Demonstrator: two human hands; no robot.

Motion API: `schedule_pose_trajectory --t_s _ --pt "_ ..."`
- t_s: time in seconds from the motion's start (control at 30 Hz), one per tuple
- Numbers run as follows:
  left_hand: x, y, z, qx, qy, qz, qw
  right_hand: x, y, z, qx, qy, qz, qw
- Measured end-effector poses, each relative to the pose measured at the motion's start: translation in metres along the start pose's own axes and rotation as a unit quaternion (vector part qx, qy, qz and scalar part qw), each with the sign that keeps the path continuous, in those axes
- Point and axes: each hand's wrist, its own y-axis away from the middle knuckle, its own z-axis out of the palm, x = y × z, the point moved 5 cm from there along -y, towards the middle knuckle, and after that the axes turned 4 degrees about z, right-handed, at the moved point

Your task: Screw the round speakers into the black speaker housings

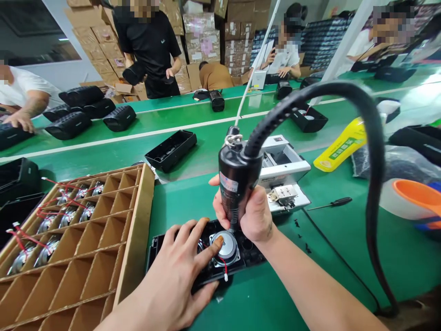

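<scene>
Clearly, the right hand (257,216) grips the power screwdriver (236,172); tilting it could scratch the speaker (229,247) under the left hand (179,269), fingers spread.

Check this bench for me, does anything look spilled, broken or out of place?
Small black bits, possibly screws, lie scattered on the green bench near the screwdriver, loose rather than in a container. The yellow bottle lies on its side beyond them. No spill or obvious damage shows.
</scene>
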Motion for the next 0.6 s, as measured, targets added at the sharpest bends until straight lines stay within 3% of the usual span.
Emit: schedule_pose_trajectory --t_s 0.1,0.2,0.3,0.4,0.5,0.6 --pt "0.001 0.001 0.000 0.025 0.001 0.005 1.000 -0.007 -0.005 0.006 0.003 0.010 0.002 1.000" --pt "-0.002 0.003 0.000 0.029 -0.009 0.023 0.999 -0.038 -0.010 0.009 0.028 0.018 -0.014 0.999" --pt "-0.010 0.007 0.001 0.008 -0.027 0.039 0.999 -0.091 -0.006 -0.005 0.111 0.073 -0.099 0.986" --pt "-0.019 0.014 0.003 -0.004 -0.042 0.065 0.997 -0.135 0.005 -0.033 0.215 0.179 -0.191 0.941" --pt "-0.025 0.021 0.008 -0.018 -0.051 0.073 0.996 -0.149 0.012 -0.060 0.287 0.233 -0.212 0.905" --pt "-0.024 0.023 0.012 -0.017 -0.041 0.053 0.998 -0.143 0.013 -0.071 0.303 0.237 -0.199 0.901"
